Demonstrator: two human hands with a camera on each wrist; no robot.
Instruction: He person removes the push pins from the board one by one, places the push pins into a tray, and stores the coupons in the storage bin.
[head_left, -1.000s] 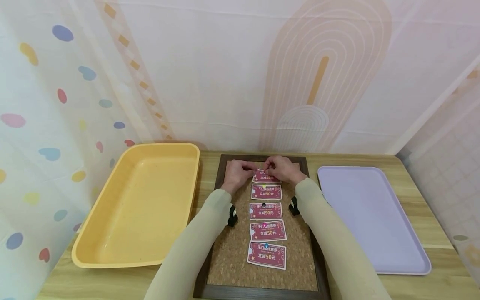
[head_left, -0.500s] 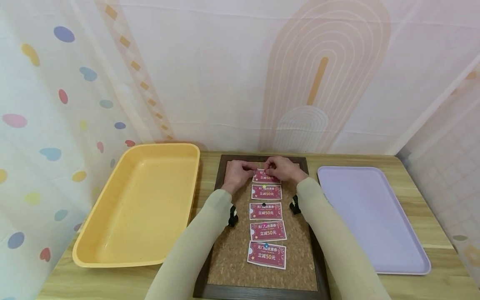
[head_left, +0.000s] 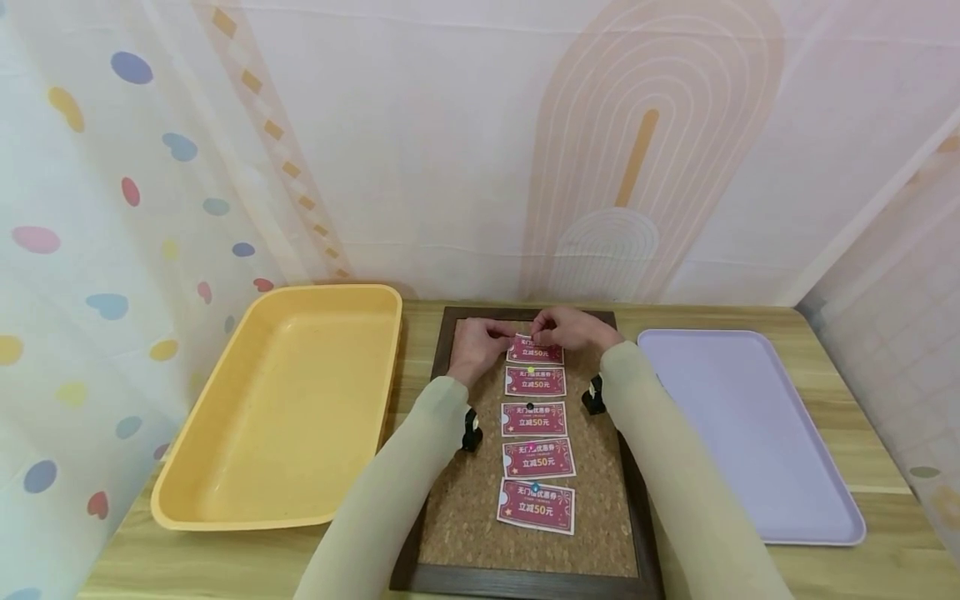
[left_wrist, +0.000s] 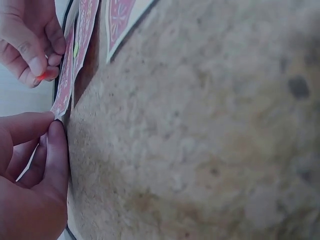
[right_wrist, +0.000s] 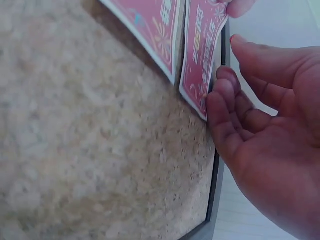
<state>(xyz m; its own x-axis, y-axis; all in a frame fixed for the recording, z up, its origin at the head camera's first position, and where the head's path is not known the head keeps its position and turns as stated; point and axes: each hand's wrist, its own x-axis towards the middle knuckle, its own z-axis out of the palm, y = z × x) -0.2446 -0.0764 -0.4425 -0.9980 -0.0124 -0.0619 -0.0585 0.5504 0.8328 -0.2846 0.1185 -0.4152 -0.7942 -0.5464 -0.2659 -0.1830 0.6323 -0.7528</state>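
A column of several red coupons with white edges runs down a framed cork board [head_left: 457,517]. My left hand [head_left: 477,346] pinches the left corner of the topmost coupon [head_left: 538,353] between thumb and forefinger. Over that coupon's upper edge, my right hand [head_left: 573,327] holds a small red-orange pushpin [left_wrist: 42,77], best seen in the left wrist view. In the right wrist view its other fingers [right_wrist: 225,107] lie against the coupon's edge. The pin's point is hidden. Lower coupons carry coloured pins, such as a yellow pin [head_left: 531,369] and a blue pin [head_left: 535,487].
A deep yellow tray [head_left: 392,367] stands left of the board on the wooden table [head_left: 225,562]. To the right lies a flat lilac tray [head_left: 750,433]. A patterned curtain [head_left: 450,150] hangs behind the table. Both wrists wear black straps.
My right wrist has shifted slightly to the right, with its fingers still over the top coupon. The left hand keeps its pinch, and the coupons stay in place. The head view has shifted a little.
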